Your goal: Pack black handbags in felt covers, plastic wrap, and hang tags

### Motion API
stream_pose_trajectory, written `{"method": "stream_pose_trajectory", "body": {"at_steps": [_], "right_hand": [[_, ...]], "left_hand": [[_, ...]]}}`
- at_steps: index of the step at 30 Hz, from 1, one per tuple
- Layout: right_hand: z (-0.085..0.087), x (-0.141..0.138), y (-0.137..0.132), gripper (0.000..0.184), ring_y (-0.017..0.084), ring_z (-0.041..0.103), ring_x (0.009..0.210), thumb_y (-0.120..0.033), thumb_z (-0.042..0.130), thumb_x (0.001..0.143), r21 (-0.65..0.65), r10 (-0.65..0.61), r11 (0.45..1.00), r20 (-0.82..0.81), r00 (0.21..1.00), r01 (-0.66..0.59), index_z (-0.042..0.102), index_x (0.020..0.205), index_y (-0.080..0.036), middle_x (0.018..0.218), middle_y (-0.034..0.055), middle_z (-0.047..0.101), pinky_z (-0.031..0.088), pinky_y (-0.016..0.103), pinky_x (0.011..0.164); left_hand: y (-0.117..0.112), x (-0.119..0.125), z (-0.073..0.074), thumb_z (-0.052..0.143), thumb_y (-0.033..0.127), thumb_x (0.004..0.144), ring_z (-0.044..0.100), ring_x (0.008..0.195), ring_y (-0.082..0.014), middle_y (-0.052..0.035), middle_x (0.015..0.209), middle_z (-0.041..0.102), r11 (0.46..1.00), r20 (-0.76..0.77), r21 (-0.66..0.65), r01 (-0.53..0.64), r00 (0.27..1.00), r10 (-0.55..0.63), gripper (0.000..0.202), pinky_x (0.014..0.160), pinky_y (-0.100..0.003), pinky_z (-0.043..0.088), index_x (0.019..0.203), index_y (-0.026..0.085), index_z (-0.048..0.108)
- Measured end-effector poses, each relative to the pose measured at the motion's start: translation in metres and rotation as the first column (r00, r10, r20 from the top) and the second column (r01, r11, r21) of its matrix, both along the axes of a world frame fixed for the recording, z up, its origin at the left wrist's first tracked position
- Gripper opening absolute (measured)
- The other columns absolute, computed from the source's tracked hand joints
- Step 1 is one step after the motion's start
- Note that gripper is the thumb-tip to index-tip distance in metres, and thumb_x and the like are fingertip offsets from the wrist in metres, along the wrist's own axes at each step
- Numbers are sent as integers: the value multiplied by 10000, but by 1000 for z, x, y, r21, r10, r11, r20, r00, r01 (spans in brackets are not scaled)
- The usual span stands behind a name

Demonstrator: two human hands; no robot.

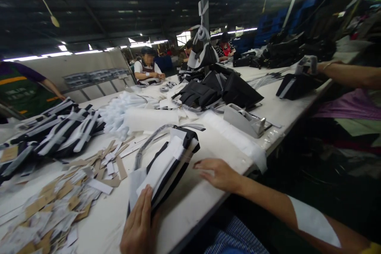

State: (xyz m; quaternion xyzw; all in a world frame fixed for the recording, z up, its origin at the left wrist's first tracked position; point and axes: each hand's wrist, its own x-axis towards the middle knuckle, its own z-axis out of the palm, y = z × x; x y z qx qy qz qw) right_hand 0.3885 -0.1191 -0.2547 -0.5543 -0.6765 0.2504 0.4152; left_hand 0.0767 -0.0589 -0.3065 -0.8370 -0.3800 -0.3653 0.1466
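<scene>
A black handbag (175, 166) with white sheets wrapped over its sides stands tilted on the table in front of me. Its grey-wrapped strap (139, 152) loops out to the left. My left hand (138, 218) grips the near end of the bag, fingers long against the white sheet; its thumb side is partly hidden. To the right of the bag, just apart from it, my right hand (218, 174) is open with fingers loosely spread and nothing visible in them.
Brown and white tags (59, 202) lie heaped at left, before a pile of wrapped black pieces (68, 131). A grey tape dispenser (245, 121) sits near the table's right edge. Black bags (214, 91) are stacked beyond. A co-worker's arm (348, 73) reaches in at right; other people work farther back.
</scene>
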Motion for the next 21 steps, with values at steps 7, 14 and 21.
{"method": "stream_pose_trajectory", "body": {"at_steps": [7,14,21], "right_hand": [[-21,165,-1,392,376,373,1402,-94,528,863,188,-390,908,708,589,375,688,1198,-218,1473,146,489,303,668,1078],[-13,164,16,242,308,510,1313,-157,545,909,174,-363,926,646,672,334,775,916,-233,1258,84,681,258,588,1140],[10,79,-6,257,220,710,1003,-396,553,951,-39,-115,988,462,879,150,769,1035,-285,1079,10,759,529,337,925]], "left_hand": [[4,-1,-4,511,253,973,589,1222,-199,-39,1459,525,997,-23,15,76,997,-76,578,1120,-268,336,1523,213,339],[3,0,-2,483,292,987,592,1221,-203,-33,1446,540,997,-20,20,69,997,-69,556,1116,-280,354,1522,224,344],[-3,1,3,531,257,965,620,1182,-228,-38,1431,552,1000,36,-13,6,999,-5,610,1044,-330,445,1533,255,309]]}}
